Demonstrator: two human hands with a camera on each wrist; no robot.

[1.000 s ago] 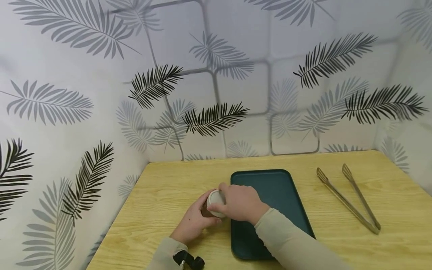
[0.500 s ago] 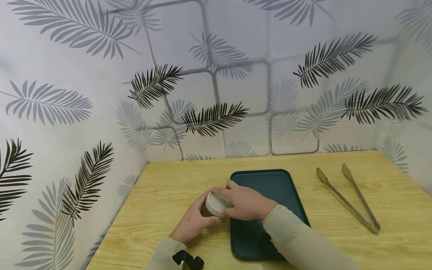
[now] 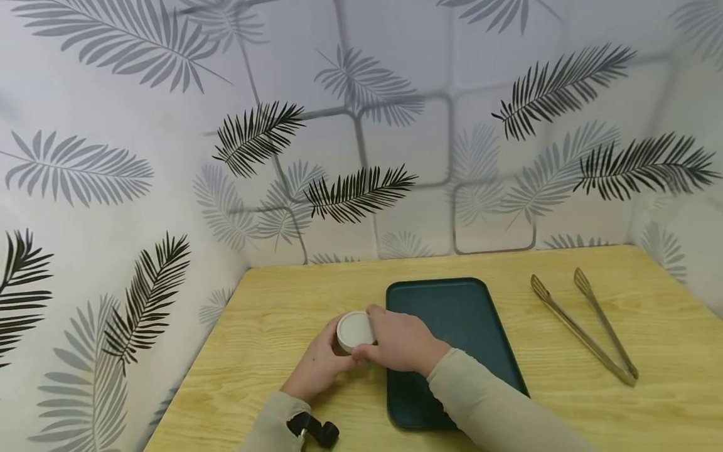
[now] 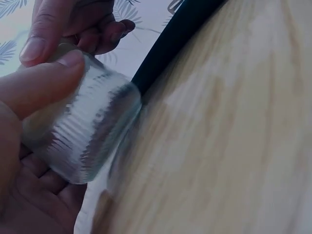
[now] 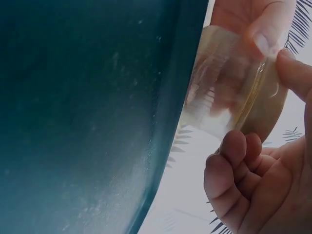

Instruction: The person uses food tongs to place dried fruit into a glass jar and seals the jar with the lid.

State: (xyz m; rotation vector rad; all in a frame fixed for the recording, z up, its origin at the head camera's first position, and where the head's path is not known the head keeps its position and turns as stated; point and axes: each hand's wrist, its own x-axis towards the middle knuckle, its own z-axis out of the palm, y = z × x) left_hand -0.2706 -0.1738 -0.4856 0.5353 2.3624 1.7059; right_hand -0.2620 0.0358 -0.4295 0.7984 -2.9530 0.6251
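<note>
A small ribbed clear glass jar (image 4: 92,122) with a pale cream lid (image 3: 354,331) is held between both hands, left of the tray. My left hand (image 3: 316,367) grips the jar's body, its thumb lying along the near side in the left wrist view. With thumb and fingertips, my right hand (image 3: 403,342) pinches the lid's edge from the right. The lid sits on the jar's mouth, as the right wrist view shows. In the head view, the hands hide most of the glass.
A dark teal tray (image 3: 440,300) lies right beside the jar, partly beneath the right forearm. Farther right, metal tongs (image 3: 587,339) rest spread on the wooden table (image 3: 282,301). Patterned walls (image 3: 395,144) stand behind and to the left.
Half a second ago the right hand's fingers lay more across the lid's front and far edge; now they grip its right side. Jar and lid have shifted slightly left and up.
</note>
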